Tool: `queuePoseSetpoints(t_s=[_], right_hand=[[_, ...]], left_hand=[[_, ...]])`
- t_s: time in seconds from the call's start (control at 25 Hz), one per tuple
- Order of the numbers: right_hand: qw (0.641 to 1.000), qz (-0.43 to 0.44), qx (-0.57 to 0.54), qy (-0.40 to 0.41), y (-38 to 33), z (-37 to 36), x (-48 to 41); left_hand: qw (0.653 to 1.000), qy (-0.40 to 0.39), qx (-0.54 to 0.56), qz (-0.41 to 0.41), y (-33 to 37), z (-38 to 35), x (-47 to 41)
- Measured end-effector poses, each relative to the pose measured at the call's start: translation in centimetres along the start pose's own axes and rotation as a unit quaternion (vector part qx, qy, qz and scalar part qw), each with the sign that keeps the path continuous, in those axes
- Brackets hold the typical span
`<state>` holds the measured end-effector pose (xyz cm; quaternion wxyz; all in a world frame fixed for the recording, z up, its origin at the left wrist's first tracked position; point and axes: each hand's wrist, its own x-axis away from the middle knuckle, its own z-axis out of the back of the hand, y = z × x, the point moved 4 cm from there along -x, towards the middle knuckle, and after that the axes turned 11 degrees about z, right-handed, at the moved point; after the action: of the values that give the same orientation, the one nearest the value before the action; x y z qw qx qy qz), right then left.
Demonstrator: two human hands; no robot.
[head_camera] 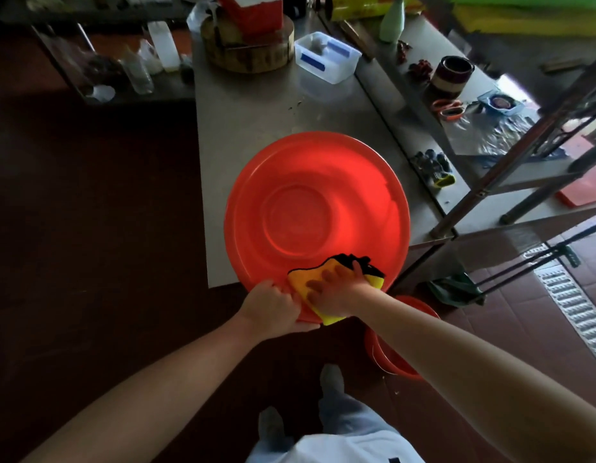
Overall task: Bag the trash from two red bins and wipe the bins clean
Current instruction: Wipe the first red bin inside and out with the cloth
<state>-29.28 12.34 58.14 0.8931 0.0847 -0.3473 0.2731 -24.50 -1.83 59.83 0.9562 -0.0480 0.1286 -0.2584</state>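
Observation:
A large round red bin [316,208] lies on the near end of a steel table [243,121], its inside empty and facing me. My left hand [273,309] grips its near rim, fingers curled over the edge. My right hand [336,289] presses a yellow and black cloth [323,279] flat against the inner wall by that rim, fingers spread. A second red bin [390,355] stands on the floor under my right forearm, mostly hidden.
Beyond the bin the table carries a clear plastic box [326,56] and a thick wooden chopping block [249,45]. A metal rack [490,182] with scissors, a jar and plastic sheeting stands at the right. A floor drain grate [573,309] runs along the tiles at right.

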Motion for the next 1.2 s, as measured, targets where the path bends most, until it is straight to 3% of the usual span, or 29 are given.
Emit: queuePoseSetpoints(t_s=[0.08,0.28,0.52,0.96,1.2], right_hand=[[0.999,0.008,-0.024,-0.019,0.6,-0.9,-2.5],[0.999,0.029,-0.036,0.029,3.2,-1.5,-8.8],[0.998,0.041,-0.031,-0.036,5.3,-0.5,-13.8],[0.996,0.068,-0.009,-0.063,2.8,-1.2,-0.9],[0.996,0.081,-0.028,0.030,2.3,-2.3,4.1]], left_hand=[[1.000,0.000,-0.015,-0.016,0.2,-0.6,0.1],[0.999,0.007,-0.025,-0.034,0.4,-1.5,0.2],[1.000,-0.008,-0.012,-0.012,0.8,-1.5,-1.6],[0.993,-0.091,-0.046,-0.055,1.8,0.1,-1.4],[0.985,-0.137,-0.075,-0.069,1.9,0.2,-1.3]])
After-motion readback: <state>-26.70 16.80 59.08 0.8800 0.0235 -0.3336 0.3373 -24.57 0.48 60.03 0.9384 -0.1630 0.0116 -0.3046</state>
